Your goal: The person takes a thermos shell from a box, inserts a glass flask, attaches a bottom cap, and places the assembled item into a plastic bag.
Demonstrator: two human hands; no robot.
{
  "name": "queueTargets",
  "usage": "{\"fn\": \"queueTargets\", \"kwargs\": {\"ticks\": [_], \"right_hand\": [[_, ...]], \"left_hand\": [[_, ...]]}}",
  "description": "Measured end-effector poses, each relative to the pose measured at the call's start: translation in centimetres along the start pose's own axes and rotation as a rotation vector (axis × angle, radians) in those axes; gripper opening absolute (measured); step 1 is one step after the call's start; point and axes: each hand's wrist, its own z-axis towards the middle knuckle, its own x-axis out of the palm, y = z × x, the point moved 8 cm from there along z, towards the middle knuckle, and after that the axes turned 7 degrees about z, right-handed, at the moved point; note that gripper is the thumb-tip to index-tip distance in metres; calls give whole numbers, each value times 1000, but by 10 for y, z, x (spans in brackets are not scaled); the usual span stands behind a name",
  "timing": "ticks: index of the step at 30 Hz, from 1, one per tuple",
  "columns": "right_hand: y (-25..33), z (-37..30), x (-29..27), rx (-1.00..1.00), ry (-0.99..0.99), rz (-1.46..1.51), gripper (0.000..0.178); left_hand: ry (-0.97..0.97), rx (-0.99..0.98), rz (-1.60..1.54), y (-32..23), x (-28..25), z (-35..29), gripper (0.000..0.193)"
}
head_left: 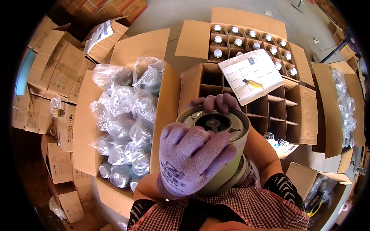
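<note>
Both my hands wear purple knit gloves. Between them, in front of my chest, is a green cylindrical appliance base [239,144], its round top holding a dark recess with a coupling, like a blender's motor base. My left hand [192,158] presses on the near left of its top, fingers curled over it and their tips hidden from view. From behind, my right hand [217,103] grips the far rim with bent fingers. The base's lower part rests near my checked apron [246,206].
At left stands an open carton [163,115] of plastic-wrapped pieces. A divided carton [269,111] is ahead, partly under a white panel [239,69] bearing a yellow cutter [253,84]. Behind it, another carton [246,17] holds white-capped bottles. More cartons [59,69] are stacked left; one [327,111] stands right.
</note>
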Motion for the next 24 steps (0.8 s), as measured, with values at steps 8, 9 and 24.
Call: {"fn": "queueTargets", "kwargs": {"ticks": [8, 9, 24], "right_hand": [[61, -32, 133, -353, 188, -1499, 35], [50, -33, 149, -353, 272, -1587, 35], [58, -39, 83, -295, 72, -1297, 20]], "left_hand": [[-80, -396, -1484, 128, 97, -13, 47], [111, -336, -1555, 113, 112, -10, 48], [-113, -220, -1176, 126, 95, -34, 38]]}}
